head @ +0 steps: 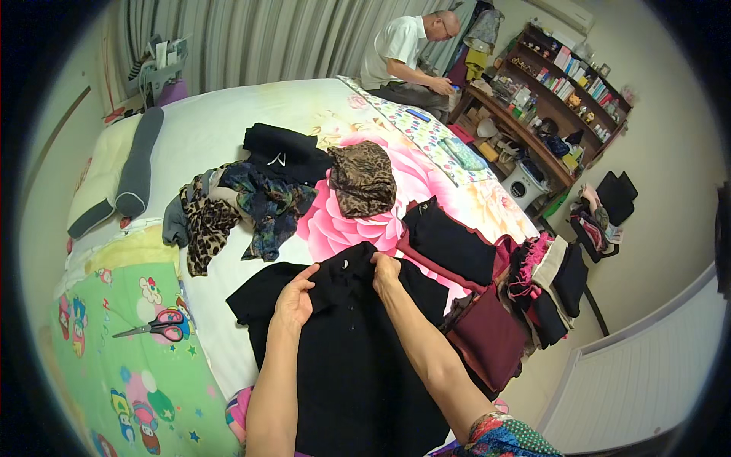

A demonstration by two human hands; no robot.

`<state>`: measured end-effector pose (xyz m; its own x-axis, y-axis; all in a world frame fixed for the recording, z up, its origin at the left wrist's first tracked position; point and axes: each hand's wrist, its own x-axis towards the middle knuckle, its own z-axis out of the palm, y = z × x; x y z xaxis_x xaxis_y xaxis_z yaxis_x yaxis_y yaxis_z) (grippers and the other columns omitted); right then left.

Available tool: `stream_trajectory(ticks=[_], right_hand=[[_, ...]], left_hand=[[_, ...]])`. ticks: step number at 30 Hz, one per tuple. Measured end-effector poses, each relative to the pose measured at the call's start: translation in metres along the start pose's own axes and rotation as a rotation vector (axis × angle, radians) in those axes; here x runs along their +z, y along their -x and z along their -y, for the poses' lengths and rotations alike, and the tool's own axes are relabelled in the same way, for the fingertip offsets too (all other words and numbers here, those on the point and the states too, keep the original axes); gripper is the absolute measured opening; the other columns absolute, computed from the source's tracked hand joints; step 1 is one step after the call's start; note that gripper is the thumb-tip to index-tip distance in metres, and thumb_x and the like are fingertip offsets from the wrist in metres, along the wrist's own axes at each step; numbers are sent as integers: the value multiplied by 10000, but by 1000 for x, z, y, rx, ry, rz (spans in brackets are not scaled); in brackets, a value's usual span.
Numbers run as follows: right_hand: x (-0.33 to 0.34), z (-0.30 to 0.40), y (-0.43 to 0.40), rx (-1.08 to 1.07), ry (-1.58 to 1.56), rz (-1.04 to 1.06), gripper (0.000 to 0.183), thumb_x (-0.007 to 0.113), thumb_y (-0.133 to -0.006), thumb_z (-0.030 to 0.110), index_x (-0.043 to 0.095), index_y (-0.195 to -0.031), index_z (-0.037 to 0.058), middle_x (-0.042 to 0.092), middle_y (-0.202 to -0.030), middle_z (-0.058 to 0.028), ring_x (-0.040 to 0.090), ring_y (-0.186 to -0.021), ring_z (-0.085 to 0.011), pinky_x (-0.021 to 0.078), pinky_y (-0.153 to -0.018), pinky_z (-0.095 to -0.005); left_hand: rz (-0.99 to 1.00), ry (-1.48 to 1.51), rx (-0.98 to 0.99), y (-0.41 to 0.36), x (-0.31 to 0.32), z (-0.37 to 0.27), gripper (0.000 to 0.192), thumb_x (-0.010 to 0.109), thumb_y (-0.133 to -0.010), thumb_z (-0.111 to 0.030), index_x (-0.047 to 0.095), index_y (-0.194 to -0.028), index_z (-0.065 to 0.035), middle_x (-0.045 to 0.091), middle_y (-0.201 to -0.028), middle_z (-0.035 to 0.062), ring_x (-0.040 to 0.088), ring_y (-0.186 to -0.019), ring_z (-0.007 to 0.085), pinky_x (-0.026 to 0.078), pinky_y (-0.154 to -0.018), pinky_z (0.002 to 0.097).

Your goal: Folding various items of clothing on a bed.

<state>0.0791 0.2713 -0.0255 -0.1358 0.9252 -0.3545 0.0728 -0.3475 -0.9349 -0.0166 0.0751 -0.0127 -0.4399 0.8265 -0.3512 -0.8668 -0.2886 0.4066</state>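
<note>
A black short-sleeved shirt with a collar and front buttons (348, 365) lies spread on the bed before me, its collar pointing away. My right hand (386, 270) grips the collar's right side, fingers curled into the cloth. At the collar's left side is my left hand (297, 294), palm partly turned up, its fingertips at the fabric; whether they pinch it is unclear. Beyond the shirt lie a folded brown patterned garment (364, 180), a black garment with a white mark (285, 151), and a loose heap of leopard-print and dark patterned clothes (274, 200).
Folded black (451, 243) and maroon clothes (492, 337) are stacked on the right. Scissors (157, 329) rest on a green printed cloth (154, 394) at left, near a grey-edged pillow (140, 163). A person (400, 57) sits on the bed's far edge, by a wooden shelf (565, 74).
</note>
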Motion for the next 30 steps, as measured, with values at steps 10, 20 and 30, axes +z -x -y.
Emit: stream_trajectory(ticks=[10,20,30], right_hand=[[-6,-11,-9,218,-492,173,215,560,-855,111,580,-994,-52,626,-915,-129,629,-780,-260,541,-725,-382],[-24,-18,3,325,-297,209,262,523,-842,64,557,-1082,-38,599,-1078,-132,574,-972,-267,457,-867,-409],[-17,20,16,-382,353,293,272,644,-794,283,627,-778,12,625,-701,-75,551,-564,-127,431,-561,-288]], left_hand=[[-13,32,-19,7,8,-4,447,423,-719,81,538,-1149,40,534,-1185,181,510,-1115,268,401,-996,368],[-14,50,17,4,-2,-9,411,392,-804,46,482,-1205,44,520,-1209,191,510,-1123,287,388,-1001,394],[9,63,-2,2,7,0,382,438,-790,76,525,-1160,37,537,-1173,171,531,-1086,241,403,-988,343]])
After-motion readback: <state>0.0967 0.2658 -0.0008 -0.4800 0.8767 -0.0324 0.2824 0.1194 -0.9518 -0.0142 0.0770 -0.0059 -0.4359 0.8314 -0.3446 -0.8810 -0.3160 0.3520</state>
